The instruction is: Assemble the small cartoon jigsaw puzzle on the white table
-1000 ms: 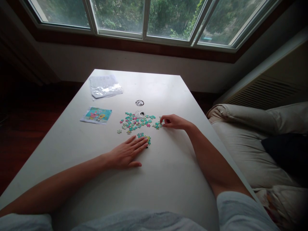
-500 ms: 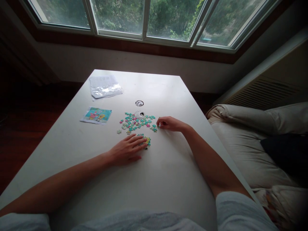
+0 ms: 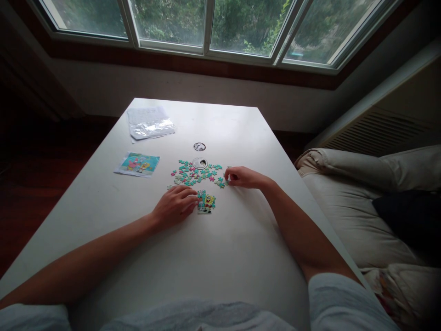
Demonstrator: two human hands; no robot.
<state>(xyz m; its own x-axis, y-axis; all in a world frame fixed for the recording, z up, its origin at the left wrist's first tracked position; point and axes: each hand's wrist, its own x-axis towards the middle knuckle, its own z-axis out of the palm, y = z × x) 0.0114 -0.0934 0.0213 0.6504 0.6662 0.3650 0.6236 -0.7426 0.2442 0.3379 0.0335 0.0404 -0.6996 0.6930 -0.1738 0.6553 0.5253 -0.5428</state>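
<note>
A small joined section of jigsaw puzzle (image 3: 206, 202), showing a yellow cartoon figure, lies flat on the white table. Just left of it rests my left hand (image 3: 175, 205), fingers loosely bent, with the fingertips at the section's left edge and nothing visible held. My right hand (image 3: 242, 177) is at the right side of the loose puzzle pieces (image 3: 193, 174), its thumb and index finger pinched together low over the table. A small greenish puzzle piece (image 3: 226, 182) shows at those fingertips, partly hidden. The loose pieces, mostly teal with some pink, form a scattered heap beyond the joined section.
A printed picture card (image 3: 138, 164) lies on the left of the white table (image 3: 241, 248). Behind it is a clear plastic bag with papers (image 3: 151, 123). Two round inserts, including a silvery ring (image 3: 200, 163), sit mid-table. A beige sofa (image 3: 337, 207) stands at the right.
My left hand has drawn back to the left and its fingers have bent, uncovering the joined puzzle section. My right hand has stayed in nearly the same spot, still pinched.
</note>
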